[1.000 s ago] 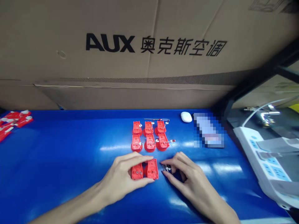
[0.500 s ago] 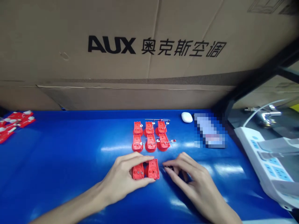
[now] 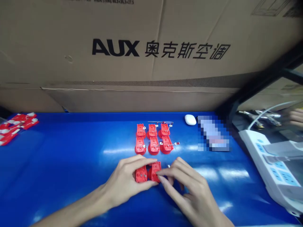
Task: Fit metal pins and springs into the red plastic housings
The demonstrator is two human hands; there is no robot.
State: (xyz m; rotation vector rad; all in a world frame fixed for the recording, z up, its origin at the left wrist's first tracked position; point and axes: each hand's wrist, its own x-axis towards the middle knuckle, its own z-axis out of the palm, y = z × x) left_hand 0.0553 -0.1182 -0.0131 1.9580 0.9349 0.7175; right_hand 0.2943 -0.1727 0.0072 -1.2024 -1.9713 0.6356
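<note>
My left hand (image 3: 129, 176) curves around two red plastic housings standing side by side, the left one (image 3: 141, 174) and the right one (image 3: 155, 169), with thumb below and fingers above. Both hollow sides face up. My right hand (image 3: 187, 186) pinches its thumb and index fingertips at the right housing's middle; whatever is between them is too small to make out. A small part with a pale tip (image 3: 168, 166) shows just behind the right hand's knuckles. Beyond my hands stand two rows of similar red housings (image 3: 154, 145), each with a thin metal-and-white piece attached.
Behind the rows lies a screwdriver (image 3: 161, 122), with a white case (image 3: 190, 119) and a blurred-out phone (image 3: 213, 132) to its right. Red-and-white parts (image 3: 19, 124) are piled far left. A power strip (image 3: 272, 170) and another person's hand (image 3: 297, 117) are at right; cardboard (image 3: 132, 97) stands behind.
My right hand has moved left, its fingertips now at the right housing. My left hand keeps its hold. Another person's hand has appeared at the right edge.
</note>
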